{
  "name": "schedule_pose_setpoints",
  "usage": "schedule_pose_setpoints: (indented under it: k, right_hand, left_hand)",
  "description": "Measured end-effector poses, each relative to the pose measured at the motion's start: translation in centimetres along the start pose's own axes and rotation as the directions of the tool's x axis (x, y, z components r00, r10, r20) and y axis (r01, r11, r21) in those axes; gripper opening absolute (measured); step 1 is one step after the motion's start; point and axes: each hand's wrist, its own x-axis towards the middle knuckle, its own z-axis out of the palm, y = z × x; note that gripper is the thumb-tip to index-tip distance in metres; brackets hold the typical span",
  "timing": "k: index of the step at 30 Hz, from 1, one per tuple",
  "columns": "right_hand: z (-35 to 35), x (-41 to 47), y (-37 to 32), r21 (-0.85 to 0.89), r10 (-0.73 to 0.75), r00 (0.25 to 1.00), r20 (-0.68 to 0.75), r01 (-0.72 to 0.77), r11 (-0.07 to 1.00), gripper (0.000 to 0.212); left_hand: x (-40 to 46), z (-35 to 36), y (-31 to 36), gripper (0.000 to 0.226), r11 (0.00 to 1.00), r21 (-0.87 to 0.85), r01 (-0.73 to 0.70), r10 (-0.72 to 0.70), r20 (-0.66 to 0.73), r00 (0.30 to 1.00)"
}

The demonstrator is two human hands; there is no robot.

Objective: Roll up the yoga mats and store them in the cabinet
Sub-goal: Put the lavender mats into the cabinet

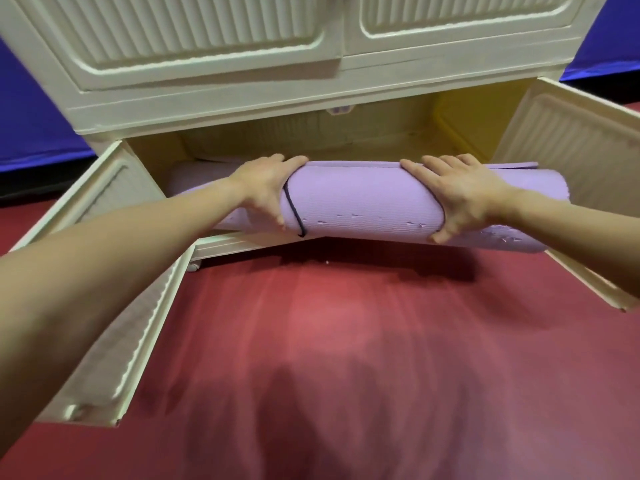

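Note:
A rolled lilac yoga mat [363, 202] is held level in front of the cream cabinet's [207, 105] open lower compartment. A thin dark band circles the roll near its left end. My left hand [266, 188] grips the roll over that band, fingers curled over the top. My right hand [460, 195] grips the roll further right, thumb underneath. The roll's left end reaches into the opening; its right end sticks out towards the right door. Another pale roll [194, 176] lies inside the compartment at the left, mostly hidden.
Both lower doors stand swung open: the left door [114, 306] beside my left arm, the right door [568, 150] past the mat's right end. The upper doors are closed. Red floor [329, 341] spreads in front. A blue wall is behind.

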Motion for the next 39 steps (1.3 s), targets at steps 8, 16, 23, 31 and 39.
schedule_pose_setpoints:
  k: [8,16,23,31,39]
  right_hand:
    - [-0.4,1.4,-2.8,-0.068,0.095,0.964,-0.248,-0.115,0.991,0.137]
    - [1.1,4.3,-2.5,-0.057,0.138,0.961,-0.241,-0.156,0.986,0.131]
    - [1.9,7.3,-1.4,-0.094,0.175,0.972,-0.155,-0.191,0.977,0.117]
    - [3.7,11.6,1.0,0.066,0.166,0.983,-0.081,-0.161,0.985,0.118]
    - [7.2,13.3,1.8,0.142,0.17,0.983,-0.074,-0.159,0.977,0.118]
  left_hand:
    - [-0.9,0.1,-1.0,0.128,0.99,0.024,0.136,-0.126,-0.239,0.963]
    - [0.7,2.7,-1.3,0.116,0.975,0.008,0.22,-0.208,-0.3,0.931]
    - [2.2,3.7,-0.7,0.124,0.963,-0.051,0.264,-0.267,-0.285,0.92]
    - [4.2,4.7,0.3,0.121,0.931,-0.132,0.34,-0.363,-0.238,0.901]
    - [7.5,5.6,-0.1,0.116,0.94,-0.08,0.33,-0.34,-0.234,0.911]
